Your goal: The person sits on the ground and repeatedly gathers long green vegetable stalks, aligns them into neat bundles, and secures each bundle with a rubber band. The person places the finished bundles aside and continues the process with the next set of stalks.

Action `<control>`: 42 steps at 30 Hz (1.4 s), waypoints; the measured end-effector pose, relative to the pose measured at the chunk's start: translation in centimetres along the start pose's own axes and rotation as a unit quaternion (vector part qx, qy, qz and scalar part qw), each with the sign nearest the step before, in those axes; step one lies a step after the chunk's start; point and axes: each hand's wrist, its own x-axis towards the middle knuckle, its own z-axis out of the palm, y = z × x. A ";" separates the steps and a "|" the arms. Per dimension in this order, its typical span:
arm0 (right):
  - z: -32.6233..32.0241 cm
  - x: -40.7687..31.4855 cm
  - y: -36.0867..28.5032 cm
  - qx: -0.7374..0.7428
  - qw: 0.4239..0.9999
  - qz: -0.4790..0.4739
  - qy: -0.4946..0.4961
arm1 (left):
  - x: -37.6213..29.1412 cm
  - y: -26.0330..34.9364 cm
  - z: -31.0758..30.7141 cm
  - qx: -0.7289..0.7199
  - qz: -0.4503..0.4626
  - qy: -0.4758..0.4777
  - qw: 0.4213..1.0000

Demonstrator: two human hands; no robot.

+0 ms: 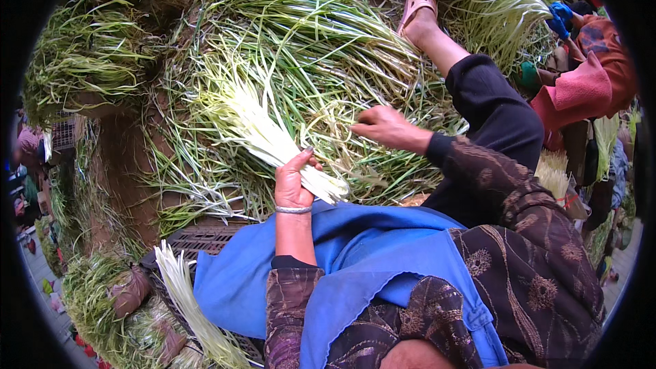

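My left hand [296, 179], with a silver bangle at its wrist, is closed around the pale stem ends of a bunch of leafy chives [256, 123], whose yellow-green leaves fan out to the upper left. To the right of the bunch, my right hand [382, 125] is held with bent fingers over a few thin, withered strands [335, 118]; whether it pinches any of them is unclear. Beneath both hands spreads a heap of long green leaves and stalks [328, 36]. A blue apron [359, 246] covers my lap.
A dark plastic crate [200, 241] stands beside my lap, with a pale bunch of stems [197, 297] on it. Bundled greens [87, 61] are piled at the upper left. At the upper right, a co-worker's blue-gloved hand [559, 18] holds another bunch. My pink clog [417, 5] rests near the heap.
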 end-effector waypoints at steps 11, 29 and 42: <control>3.5 2.5 -7.4 0.349 0.897 0.042 0.266 | 0.1 -1.4 0.0 0.051 0.049 0.093 0.993; -1.6 7.2 -10.6 0.587 0.796 0.072 0.133 | -1.5 -1.6 -0.4 0.094 0.096 0.026 0.991; 6.4 7.7 -3.2 0.583 0.786 0.164 0.125 | -2.4 -3.2 -0.1 -0.061 -0.122 -0.057 0.989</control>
